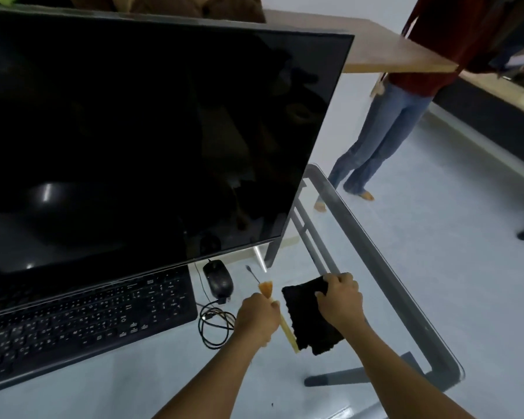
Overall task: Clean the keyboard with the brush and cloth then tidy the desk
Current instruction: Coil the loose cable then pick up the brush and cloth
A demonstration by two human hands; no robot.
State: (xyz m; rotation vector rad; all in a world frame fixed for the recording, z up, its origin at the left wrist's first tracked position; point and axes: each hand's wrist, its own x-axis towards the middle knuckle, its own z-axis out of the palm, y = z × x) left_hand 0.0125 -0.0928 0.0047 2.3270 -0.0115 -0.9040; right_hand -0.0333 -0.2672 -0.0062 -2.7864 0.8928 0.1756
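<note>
Left fingers wrapped round brush, right fingers pinching cloth — keyboard well left.

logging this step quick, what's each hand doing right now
Left hand: closed around the brush.
Right hand: closed on the top edge of the black cloth.

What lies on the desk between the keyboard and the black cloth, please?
In the head view, a coiled cable and the left hand holding the brush lie between keyboard and cloth.
</note>
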